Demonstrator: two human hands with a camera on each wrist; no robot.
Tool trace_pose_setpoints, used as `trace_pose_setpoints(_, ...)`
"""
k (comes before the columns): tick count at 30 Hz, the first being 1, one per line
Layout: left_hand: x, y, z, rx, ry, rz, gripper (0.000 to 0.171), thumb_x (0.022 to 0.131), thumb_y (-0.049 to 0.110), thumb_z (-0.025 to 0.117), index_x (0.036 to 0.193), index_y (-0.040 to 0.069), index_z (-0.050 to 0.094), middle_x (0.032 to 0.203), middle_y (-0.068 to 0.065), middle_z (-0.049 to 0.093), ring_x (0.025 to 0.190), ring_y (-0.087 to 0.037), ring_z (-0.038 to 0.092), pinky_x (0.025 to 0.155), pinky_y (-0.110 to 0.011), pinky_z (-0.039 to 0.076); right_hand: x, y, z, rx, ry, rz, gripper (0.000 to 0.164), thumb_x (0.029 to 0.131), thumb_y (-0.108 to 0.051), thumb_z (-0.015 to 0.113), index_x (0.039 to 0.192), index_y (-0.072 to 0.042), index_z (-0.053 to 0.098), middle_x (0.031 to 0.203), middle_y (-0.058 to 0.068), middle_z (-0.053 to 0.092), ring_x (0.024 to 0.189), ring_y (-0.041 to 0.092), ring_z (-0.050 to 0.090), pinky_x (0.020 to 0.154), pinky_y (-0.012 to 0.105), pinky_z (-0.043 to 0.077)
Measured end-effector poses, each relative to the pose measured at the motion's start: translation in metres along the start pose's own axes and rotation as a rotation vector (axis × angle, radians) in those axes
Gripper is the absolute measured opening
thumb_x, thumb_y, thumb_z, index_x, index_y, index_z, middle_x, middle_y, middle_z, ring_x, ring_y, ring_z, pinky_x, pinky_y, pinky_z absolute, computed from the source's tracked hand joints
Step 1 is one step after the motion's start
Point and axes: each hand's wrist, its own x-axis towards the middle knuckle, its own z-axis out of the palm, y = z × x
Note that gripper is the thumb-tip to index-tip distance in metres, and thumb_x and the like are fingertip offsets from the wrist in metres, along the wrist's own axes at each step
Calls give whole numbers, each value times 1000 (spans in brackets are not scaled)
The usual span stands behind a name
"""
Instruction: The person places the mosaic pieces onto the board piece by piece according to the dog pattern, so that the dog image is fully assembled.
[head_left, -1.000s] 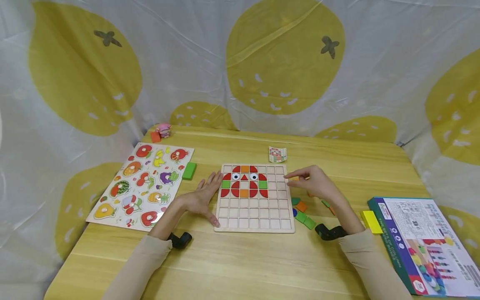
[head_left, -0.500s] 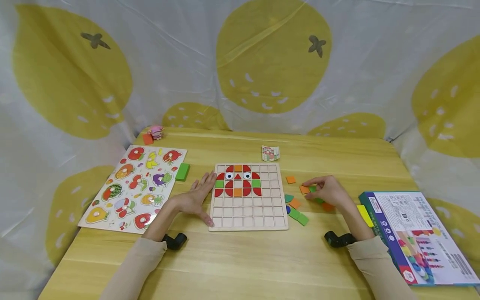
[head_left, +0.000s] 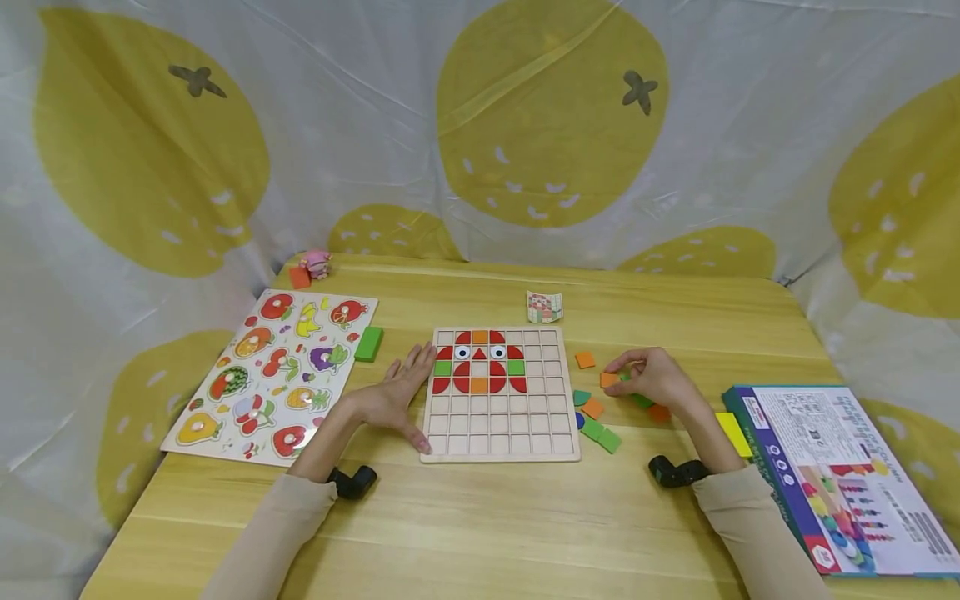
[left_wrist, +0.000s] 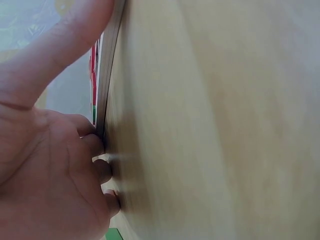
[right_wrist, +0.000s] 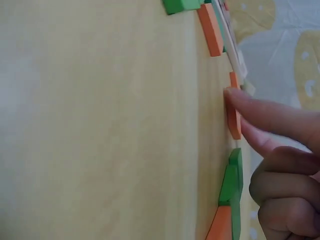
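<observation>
My left hand (head_left: pixel 392 402) lies spread at the left edge of a square wooden grid board (head_left: pixel 498 429), thumb near its front corner and fingertips along its side. In the left wrist view the fingers touch the board's edge (left_wrist: pixel 106 75). Red, orange and green tiles with two eye tiles form a face pattern (head_left: pixel 480 362) in the upper left cells. To the right of the board, my right hand (head_left: pixel 654 379) pinches a square orange tile (right_wrist: pixel 233 112) between thumb and index finger, low over the table. Green tiles (right_wrist: pixel 231 177) lie beside it, partly hidden by the hand in the head view.
Between board and right hand lie another orange tile (head_left: pixel 585 360) and several green, orange and blue tiles (head_left: pixel 600 433). A small pattern card (head_left: pixel 544 307) sits behind the board. Left is a fruit puzzle board (head_left: pixel 277 375) with a green block (head_left: pixel 368 343); right, a yellow block (head_left: pixel 733 434) and box (head_left: pixel 840 475).
My right hand has moved from the board's right edge rightward to the loose tiles and taken the orange tile between its fingertips. The left hand has stayed at the board.
</observation>
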Motion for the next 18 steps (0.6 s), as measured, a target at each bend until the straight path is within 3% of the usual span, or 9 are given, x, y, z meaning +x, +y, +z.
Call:
trace_pose_setpoints(5, 0, 0, 0, 1, 4, 5, 147, 56, 45, 90, 153, 6, -13, 161, -14, -22, 148, -35, -21, 119, -59, -10, 4, -8, 3, 18, -35, -41, 40, 75, -21, 82, 110, -8, 69, 54, -6, 31, 48, 10, 28, 46, 23, 26)
trace_pose_setpoints(11, 2, 1, 0, -6, 4, 9, 147, 56, 44, 90, 154, 6, -13, 161, -14, -22, 148, -35, -21, 119, -58, -11, -1, -14, 12, -17, -66, -95, 33, 73, -20, 84, 102, -7, 74, 56, -5, 30, 51, 10, 27, 48, 23, 24)
trace_pose_setpoints(18, 1, -1, 0, -20, -4, -3, 148, 56, 44, 90, 153, 6, -15, 160, -14, -23, 148, -34, -22, 119, -58, -12, -18, 0, -5, -35, 52, -15, 45, 79, -22, 79, 118, -5, 66, 55, -6, 29, 47, 9, 25, 44, 24, 25)
